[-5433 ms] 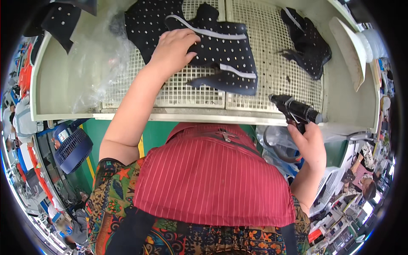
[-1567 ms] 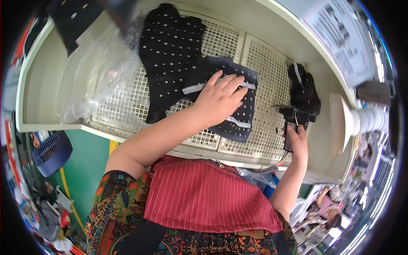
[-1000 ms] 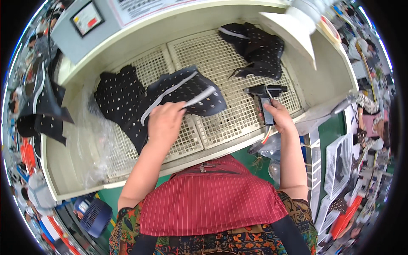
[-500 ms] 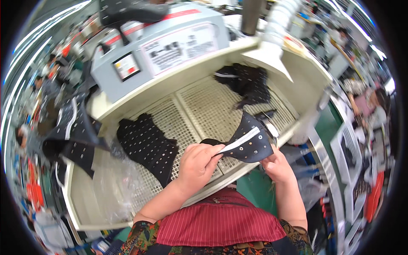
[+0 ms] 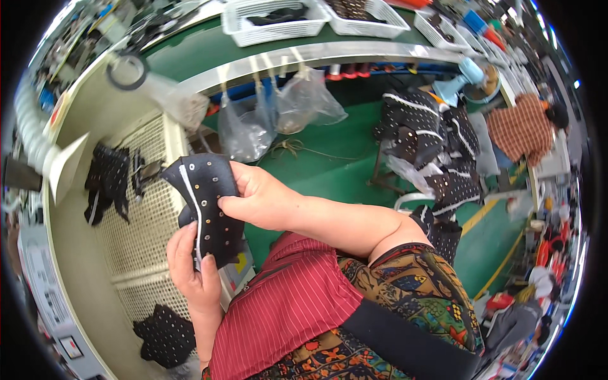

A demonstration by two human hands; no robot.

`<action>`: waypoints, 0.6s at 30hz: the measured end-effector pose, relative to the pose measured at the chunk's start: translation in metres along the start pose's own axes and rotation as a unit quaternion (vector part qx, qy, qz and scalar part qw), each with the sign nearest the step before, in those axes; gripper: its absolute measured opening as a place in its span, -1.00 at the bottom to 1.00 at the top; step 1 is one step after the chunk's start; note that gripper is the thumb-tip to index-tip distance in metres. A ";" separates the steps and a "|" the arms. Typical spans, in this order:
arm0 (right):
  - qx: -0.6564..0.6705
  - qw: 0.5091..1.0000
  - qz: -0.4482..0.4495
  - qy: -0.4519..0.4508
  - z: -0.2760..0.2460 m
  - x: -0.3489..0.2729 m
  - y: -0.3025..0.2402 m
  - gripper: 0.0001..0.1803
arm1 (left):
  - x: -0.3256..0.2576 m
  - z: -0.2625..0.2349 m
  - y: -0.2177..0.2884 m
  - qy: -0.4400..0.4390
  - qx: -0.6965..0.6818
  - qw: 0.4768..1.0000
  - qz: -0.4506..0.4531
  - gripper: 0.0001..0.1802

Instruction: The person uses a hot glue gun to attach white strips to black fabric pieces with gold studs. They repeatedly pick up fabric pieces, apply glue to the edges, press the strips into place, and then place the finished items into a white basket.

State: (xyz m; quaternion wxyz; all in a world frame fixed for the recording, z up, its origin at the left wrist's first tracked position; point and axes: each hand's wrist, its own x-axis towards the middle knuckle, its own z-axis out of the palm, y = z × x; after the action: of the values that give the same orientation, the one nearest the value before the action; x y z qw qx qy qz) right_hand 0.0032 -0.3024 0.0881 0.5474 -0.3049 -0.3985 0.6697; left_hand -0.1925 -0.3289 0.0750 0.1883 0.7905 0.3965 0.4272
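The black perforated fabric piece with a white stripe [image 5: 206, 206] is held above the white mesh counter [image 5: 142, 234]. We pinch its upper edge with our right hand [image 5: 263, 202] and grip its lower end with our left hand [image 5: 190, 269], fingers closed.

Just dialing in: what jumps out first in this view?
At centre, both hands grip a black perforated fabric piece with a white stripe: the right hand from the right side, the left hand from below. Behind it lies a white mesh worktable with more black pieces, and a stack of the same dotted pieces sits upper right.
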 end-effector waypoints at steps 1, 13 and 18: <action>-0.006 1.000 -0.007 0.017 -0.014 -0.009 -0.008 -0.49 | 0.005 0.011 0.004 0.001 -0.025 1.000 0.004 -0.50; 0.018 0.970 -0.082 0.227 -0.211 -0.105 -0.097 -0.56 | 0.027 0.147 -0.017 -0.032 -0.114 0.956 -0.269 -0.61; 0.014 0.946 -0.100 0.308 -0.265 -0.131 -0.126 -0.56 | 0.051 0.203 0.000 -0.074 -0.091 0.963 -0.243 -0.62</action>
State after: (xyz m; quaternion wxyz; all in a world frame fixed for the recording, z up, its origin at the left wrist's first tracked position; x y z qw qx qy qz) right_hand 0.3171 -0.3670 0.0623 0.7118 -0.4474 -0.2292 0.4905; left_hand -0.0089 -0.2806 -0.0131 0.3865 0.6791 0.5210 0.3437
